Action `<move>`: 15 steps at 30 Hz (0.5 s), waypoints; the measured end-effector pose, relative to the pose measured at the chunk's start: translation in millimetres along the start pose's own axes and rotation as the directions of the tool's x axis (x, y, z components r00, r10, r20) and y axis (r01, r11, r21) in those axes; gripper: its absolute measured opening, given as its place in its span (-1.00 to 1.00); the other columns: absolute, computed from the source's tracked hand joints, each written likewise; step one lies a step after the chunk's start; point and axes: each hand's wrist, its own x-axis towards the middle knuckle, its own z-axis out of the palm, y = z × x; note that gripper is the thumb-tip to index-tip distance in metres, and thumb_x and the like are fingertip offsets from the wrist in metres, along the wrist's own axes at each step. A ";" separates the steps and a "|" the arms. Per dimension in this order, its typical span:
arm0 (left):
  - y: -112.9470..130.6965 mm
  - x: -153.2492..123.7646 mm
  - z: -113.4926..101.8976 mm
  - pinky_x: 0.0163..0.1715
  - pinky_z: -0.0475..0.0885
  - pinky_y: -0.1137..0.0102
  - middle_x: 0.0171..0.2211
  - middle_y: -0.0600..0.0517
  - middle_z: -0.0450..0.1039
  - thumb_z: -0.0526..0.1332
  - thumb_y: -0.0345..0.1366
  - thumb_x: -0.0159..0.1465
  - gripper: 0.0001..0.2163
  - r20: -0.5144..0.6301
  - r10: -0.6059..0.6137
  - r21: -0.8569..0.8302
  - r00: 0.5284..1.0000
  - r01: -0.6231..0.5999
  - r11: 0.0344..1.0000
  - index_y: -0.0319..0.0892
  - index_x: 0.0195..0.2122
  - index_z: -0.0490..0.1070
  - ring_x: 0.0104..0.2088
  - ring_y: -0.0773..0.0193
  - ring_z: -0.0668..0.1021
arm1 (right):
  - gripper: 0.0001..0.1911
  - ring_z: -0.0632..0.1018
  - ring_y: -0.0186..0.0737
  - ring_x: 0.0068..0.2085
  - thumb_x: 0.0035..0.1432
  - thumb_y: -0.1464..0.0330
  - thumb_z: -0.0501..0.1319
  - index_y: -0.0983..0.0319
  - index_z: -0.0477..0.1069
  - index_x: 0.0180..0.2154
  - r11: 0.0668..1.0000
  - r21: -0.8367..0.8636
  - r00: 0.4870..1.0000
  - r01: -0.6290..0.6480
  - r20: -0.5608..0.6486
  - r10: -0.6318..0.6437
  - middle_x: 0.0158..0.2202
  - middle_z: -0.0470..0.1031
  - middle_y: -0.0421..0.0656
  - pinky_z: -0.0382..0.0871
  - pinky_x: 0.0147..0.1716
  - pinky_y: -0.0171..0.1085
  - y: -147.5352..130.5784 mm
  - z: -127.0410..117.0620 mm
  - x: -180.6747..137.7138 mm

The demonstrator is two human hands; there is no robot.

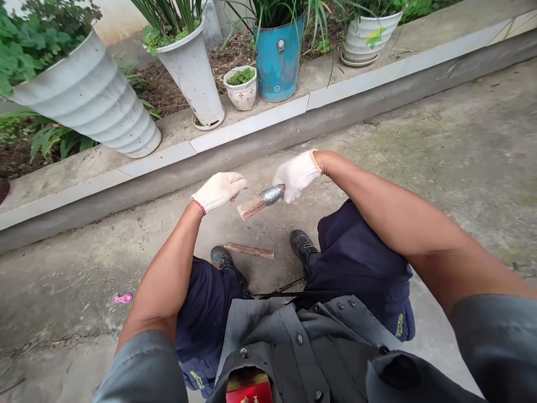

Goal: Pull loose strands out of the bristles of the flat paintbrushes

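Both my hands wear white knit gloves and are raised above my knees. My right hand [296,174] is closed around a short wooden piece [250,207] whose upper part is wrapped in silvery wire [272,195]. My left hand [218,190] is curled just to the left of the wood's free end, its fingers bent in; I cannot make out anything in it, perhaps a thin wire. A second flat strip of wood [249,251] lies on the concrete between my two black shoes.
A raised concrete kerb [260,126] runs across ahead, carrying white ribbed pots [90,95], a tall white pot [193,73], a small patterned pot [241,92] and a blue bucket planter [277,59]. A pink scrap [123,298] lies on the ground at left.
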 end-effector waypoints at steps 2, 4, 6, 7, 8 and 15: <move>1.8 -1.5 2.0 -0.37 0.35 0.41 -0.53 0.07 0.48 0.13 -0.06 0.36 -0.69 0.023 0.036 -0.075 0.999 -0.035 0.997 -0.16 -0.34 0.52 -0.44 0.25 0.51 | -0.69 0.53 -0.23 -0.35 -0.02 0.21 0.43 0.24 0.58 -0.24 0.995 0.077 0.992 0.068 -0.112 -0.060 -0.40 0.58 -0.17 0.32 -0.38 -0.31 -6.6 -3.7 -6.9; 7.0 -3.1 5.7 -0.33 0.39 0.41 -0.52 0.05 0.49 0.11 -0.04 0.40 -0.66 0.044 0.048 -0.171 0.998 -0.040 0.985 -0.18 -0.24 0.53 -0.44 0.25 0.54 | -0.67 0.51 -0.24 -0.36 0.02 0.17 0.42 0.23 0.57 -0.21 0.992 0.101 0.957 0.078 -0.287 -0.046 -0.40 0.58 -0.16 0.30 -0.39 -0.31 -14.4 -8.9 -10.3; 14.0 -4.2 9.5 -0.30 0.41 0.40 -0.50 0.03 0.51 0.07 -0.03 0.43 -0.63 0.037 0.020 -0.244 0.999 -0.011 0.970 -0.20 -0.14 0.53 -0.44 0.25 0.56 | -0.66 0.51 -0.22 -0.35 0.09 0.16 0.38 0.23 0.56 -0.16 0.992 0.115 0.893 0.053 -0.450 0.004 -0.39 0.57 -0.13 0.30 -0.38 -0.31 -20.6 -13.8 -9.6; 17.4 -4.5 11.0 -0.31 0.41 0.40 -0.49 0.03 0.51 0.05 -0.04 0.44 -0.63 0.028 -0.002 -0.257 1.000 0.009 0.966 -0.20 -0.12 0.53 -0.44 0.25 0.57 | -0.65 0.52 -0.21 -0.34 0.13 0.16 0.36 0.24 0.56 -0.11 0.992 0.119 0.856 0.032 -0.516 0.034 -0.39 0.57 -0.11 0.31 -0.37 -0.30 -22.1 -16.0 -8.0; 20.5 -4.7 11.9 -0.31 0.41 0.40 -0.50 0.03 0.51 0.05 -0.04 0.45 -0.63 0.024 -0.024 -0.255 0.999 0.029 0.966 -0.20 -0.12 0.53 -0.44 0.25 0.57 | -0.63 0.53 -0.18 -0.33 0.18 0.16 0.33 0.26 0.55 -0.07 0.993 0.119 0.819 0.003 -0.569 0.066 -0.39 0.56 -0.09 0.32 -0.36 -0.29 -22.2 -18.2 -5.9; 25.6 -8.5 8.2 -0.38 0.36 0.41 -0.52 0.08 0.50 0.08 -0.08 0.41 -0.67 0.075 -0.039 -0.082 0.996 0.045 0.996 -0.16 -0.20 0.55 -0.47 0.26 0.55 | -0.64 0.60 0.02 -0.21 0.23 0.18 0.23 0.27 0.57 -0.06 0.904 -0.071 0.657 -0.421 -0.711 0.250 -0.22 0.61 0.06 0.38 -0.26 -0.19 5.8 -31.1 14.5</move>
